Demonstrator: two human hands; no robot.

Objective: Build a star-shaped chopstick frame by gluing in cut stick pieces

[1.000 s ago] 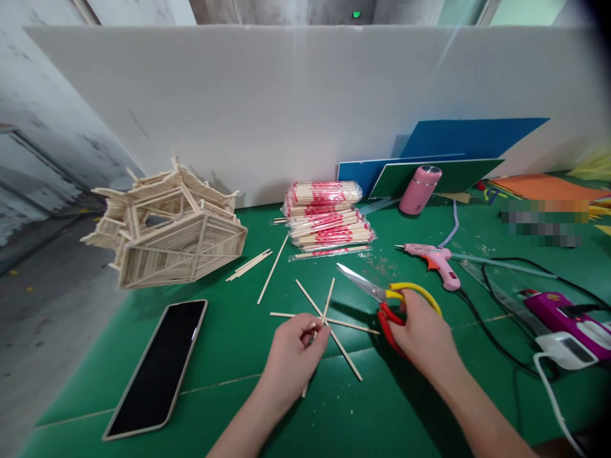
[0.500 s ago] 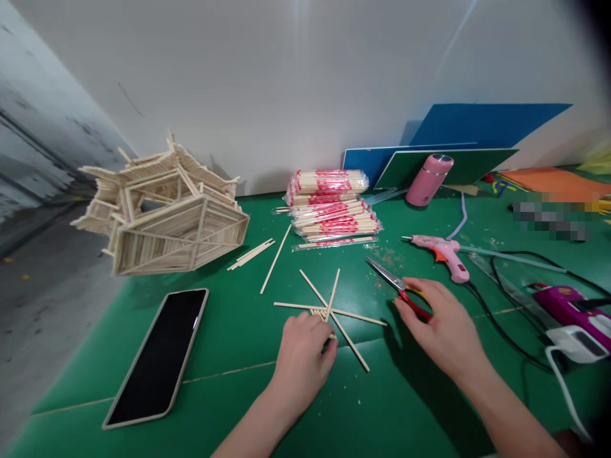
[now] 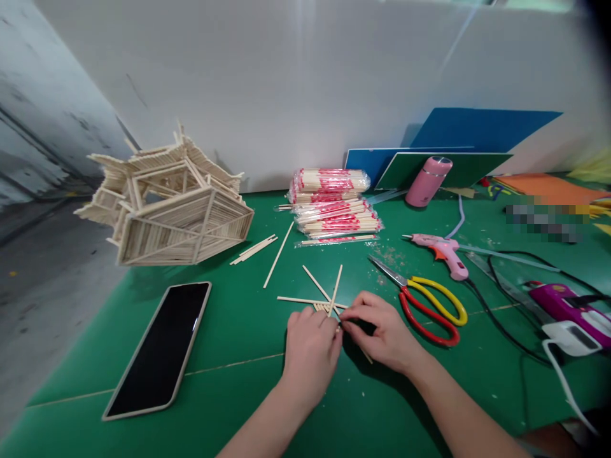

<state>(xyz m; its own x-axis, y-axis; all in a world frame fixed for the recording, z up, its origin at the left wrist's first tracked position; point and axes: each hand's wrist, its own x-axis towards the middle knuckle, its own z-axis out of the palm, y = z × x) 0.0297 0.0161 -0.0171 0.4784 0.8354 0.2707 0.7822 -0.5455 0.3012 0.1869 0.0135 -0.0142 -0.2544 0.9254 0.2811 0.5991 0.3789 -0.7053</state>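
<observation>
Presently, the left hand and right hand stand close together at the crossed sticks, well in from the surface's left edge, grip indeterminable; sound practice would brace the crossing flat while aligning.

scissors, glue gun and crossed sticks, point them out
Scissors [image 3: 405, 283]: head view, at the pivot.
Glue gun [image 3: 445, 247]: head view, on its pink body.
Crossed sticks [image 3: 331, 302]: head view, near their crossing.
</observation>
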